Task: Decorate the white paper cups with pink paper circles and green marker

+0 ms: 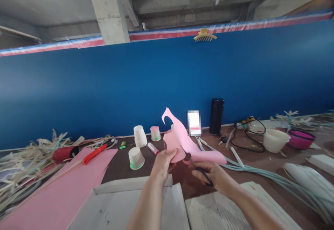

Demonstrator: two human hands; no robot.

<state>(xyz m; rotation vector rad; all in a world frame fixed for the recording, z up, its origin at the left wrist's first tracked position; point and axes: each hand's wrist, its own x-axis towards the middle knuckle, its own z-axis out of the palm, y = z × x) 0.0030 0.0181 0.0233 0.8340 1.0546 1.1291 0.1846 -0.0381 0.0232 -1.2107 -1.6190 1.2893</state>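
My left hand [164,163] pinches a piece of pink paper [182,140] by its lower edge and holds it above the table. The paper has a curved cut-out near its top. My right hand [212,176] grips black-handled scissors [199,169], whose blades meet the paper's lower edge between the two hands. Both hands are closed.
A large pink sheet [65,185] lies at the left, with orange-handled scissors [94,153] and straw strips [23,167] beside it. Upturned white cups [140,136] [136,158] and a glue stick [153,148] stand behind the hands. A black cylinder [216,116], white bowl [275,140], magenta bowl [301,139], pale tubes [273,179] and white boards [125,205] surround them.
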